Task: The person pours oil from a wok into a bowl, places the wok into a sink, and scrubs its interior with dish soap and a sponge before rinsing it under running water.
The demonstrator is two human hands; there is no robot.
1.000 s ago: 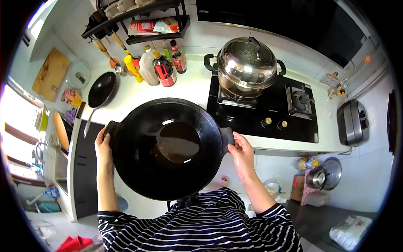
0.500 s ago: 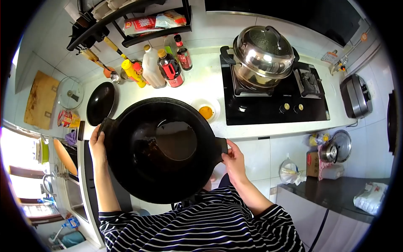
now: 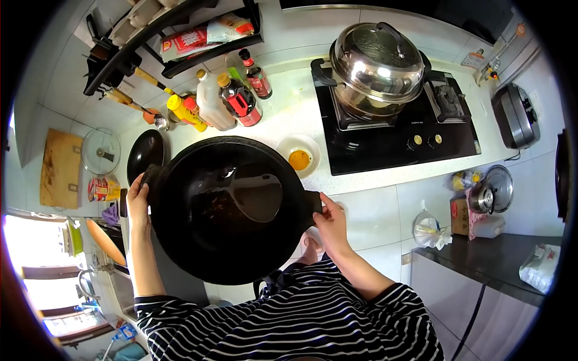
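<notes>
Black wok held at its two side handles, seen overlapping the front edge of the worktop, with a pool of liquid inside. The left hand is closed on one handle, the right hand grips the other; a white bowl with orange-yellow contents stands near the front edge, between wok and stove.

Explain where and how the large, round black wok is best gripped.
Probably by the stubby black handles on opposite sides of the wok, one hand from each side, as the left hand and right hand do: they jut outward, and shiny liquid pooled inside favours a level hold.
</notes>
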